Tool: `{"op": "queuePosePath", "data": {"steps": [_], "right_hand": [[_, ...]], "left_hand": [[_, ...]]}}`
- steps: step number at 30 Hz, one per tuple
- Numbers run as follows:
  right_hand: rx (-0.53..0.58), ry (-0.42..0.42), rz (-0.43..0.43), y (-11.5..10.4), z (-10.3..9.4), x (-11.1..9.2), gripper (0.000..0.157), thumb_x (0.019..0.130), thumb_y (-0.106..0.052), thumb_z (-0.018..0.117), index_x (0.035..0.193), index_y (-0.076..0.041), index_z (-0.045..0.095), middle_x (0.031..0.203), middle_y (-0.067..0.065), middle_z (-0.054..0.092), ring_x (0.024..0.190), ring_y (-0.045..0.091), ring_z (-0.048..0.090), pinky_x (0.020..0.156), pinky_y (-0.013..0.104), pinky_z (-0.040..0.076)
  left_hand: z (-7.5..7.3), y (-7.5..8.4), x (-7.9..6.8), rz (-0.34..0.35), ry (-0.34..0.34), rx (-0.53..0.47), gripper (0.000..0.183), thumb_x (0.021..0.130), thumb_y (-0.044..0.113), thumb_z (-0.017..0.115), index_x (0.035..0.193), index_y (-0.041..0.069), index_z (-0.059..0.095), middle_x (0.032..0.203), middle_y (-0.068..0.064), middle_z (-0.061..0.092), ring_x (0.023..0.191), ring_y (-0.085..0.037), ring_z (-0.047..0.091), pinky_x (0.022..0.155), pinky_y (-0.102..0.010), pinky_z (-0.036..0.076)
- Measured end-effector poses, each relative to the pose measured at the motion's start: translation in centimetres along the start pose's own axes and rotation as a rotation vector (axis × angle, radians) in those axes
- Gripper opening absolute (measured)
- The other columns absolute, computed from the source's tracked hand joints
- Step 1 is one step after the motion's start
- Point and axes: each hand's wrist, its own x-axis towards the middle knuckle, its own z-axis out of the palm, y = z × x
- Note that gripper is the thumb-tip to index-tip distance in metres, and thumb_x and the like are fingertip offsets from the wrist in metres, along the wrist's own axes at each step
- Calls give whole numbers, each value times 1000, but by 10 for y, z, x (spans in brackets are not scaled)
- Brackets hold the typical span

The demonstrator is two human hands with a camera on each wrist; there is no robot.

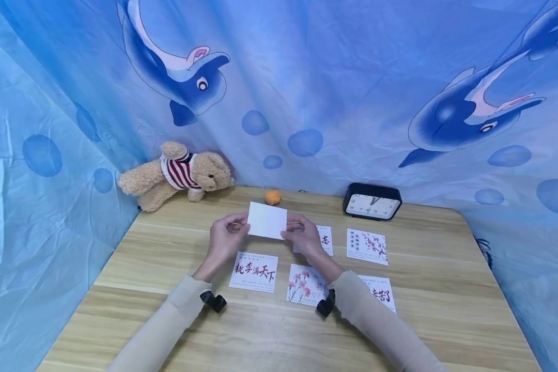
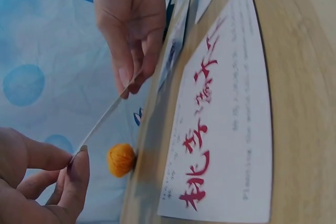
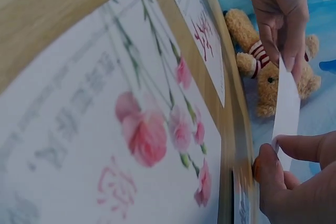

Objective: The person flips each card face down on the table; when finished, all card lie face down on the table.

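Note:
A white card (image 1: pixel 267 220), its blank face toward the head camera, is held up above the table between both hands. My left hand (image 1: pixel 226 235) pinches its left edge between thumb and fingers. At the opposite edge my right hand (image 1: pixel 305 236) pinches it the same way. In the left wrist view the card (image 2: pixel 102 119) appears nearly edge-on. Below the left hand lies a card with red brush characters (image 1: pixel 253 272). A card with pink carnations (image 1: pixel 302 284) lies under the right forearm, partly covered by it. Another card (image 1: pixel 325 240) is partly hidden behind the right hand.
A card with blossom branches (image 1: pixel 368 246) and one with red writing (image 1: pixel 383 293) lie to the right. Along the back stand a black clock (image 1: pixel 372 201) and a small orange ball-like object (image 1: pixel 273 197). A teddy bear (image 1: pixel 179 175) lies at the back left, before a blue curtain (image 1: pixel 279 77).

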Motion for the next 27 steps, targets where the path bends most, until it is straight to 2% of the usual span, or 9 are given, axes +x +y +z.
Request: {"op": "queuePosePath", "data": {"steps": [7,15,20,27], "right_hand": [[-76,22,-21,2,-2,0,46,85,-7,83,129,-10,69,112,14,73,97,23,74,83,28,61],[-182,16,-20,4,-2,0,46,84,-9,85,128,-10,70,101,7,75,84,16,69,68,23,57],[-216,0,-28,6,-2,-1,47,85,-8,84,129,-7,69,100,10,77,72,12,68,61,22,57],[-224,-19,-34,5,0,-3,47,86,-7,83,130,-4,68,99,10,75,68,11,72,64,27,64]], "left_hand": [[-1,-7,3,-47,-43,100,42,89,-1,73,131,0,69,112,-22,73,103,-36,75,83,-25,64],[1,-14,6,-44,-65,197,43,88,-2,74,131,-2,68,110,-21,75,102,-36,75,95,-43,63],[2,-18,7,-46,-92,216,41,88,-3,74,129,-4,69,109,-22,75,99,-34,75,93,-41,63],[2,-20,6,-60,-107,251,41,88,-2,75,129,-6,69,107,-22,75,95,-30,75,88,-37,64]]}}
